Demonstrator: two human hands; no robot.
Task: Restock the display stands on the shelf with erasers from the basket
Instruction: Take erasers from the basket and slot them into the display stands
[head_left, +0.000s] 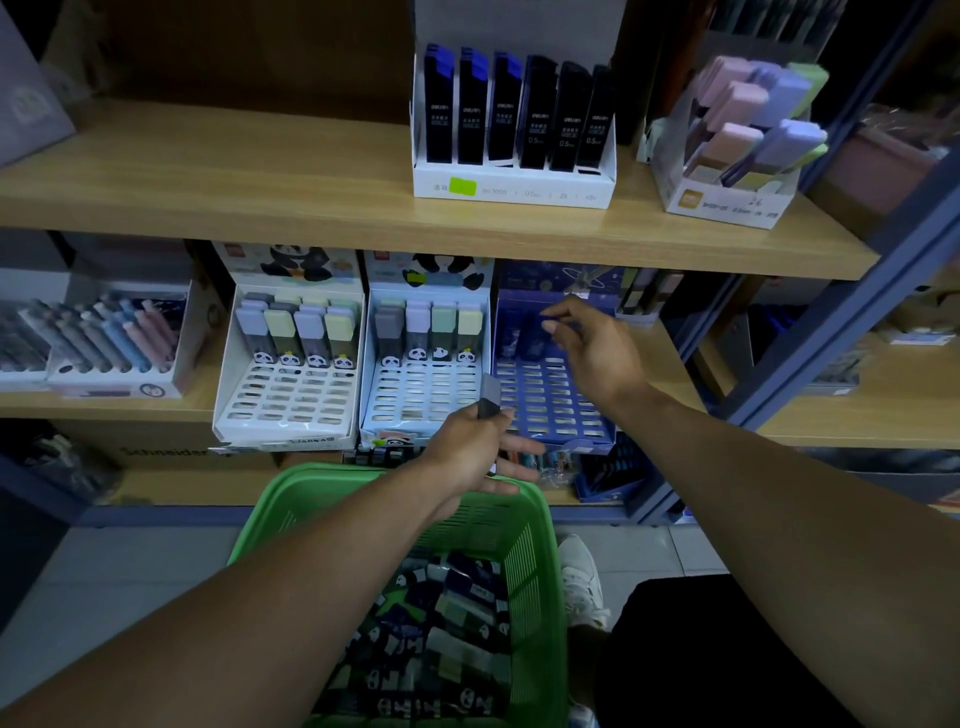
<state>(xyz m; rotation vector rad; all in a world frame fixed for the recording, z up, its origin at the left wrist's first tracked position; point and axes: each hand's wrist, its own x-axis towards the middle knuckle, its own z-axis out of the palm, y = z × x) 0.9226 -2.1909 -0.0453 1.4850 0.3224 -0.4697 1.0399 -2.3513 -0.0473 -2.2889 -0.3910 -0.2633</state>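
Erasers (441, 639) lie heaped in the green basket (535, 582) at the person's knees, low and close, so either hand can dip in and rise straight to the shelf (156, 405). One more eraser (489, 397), grey and dark-sleeved, stands up out of the left hand (470, 452), pinched between thumb and forefinger near its lower end. That leaves the top free to go into a slot, I judge. The other fingers of that hand spread loosely over the basket's far rim.

Three stands sit side by side on the middle shelf: a white stand (291, 364), a pale blue stand (423, 364) and a dark blue stand (550, 374). Each slopes down toward the front, so its rows show and stock slides forward. The first two hold only a back row of panda erasers; their front slots are bare.

The right hand (597, 348) reaches into the back of the dark blue stand, wrist bent, fingers half curled with thumb and forefinger close together. Whether it pinches anything I cannot tell; the spot is dark and blurred. The left forearm runs straight up over the basket.
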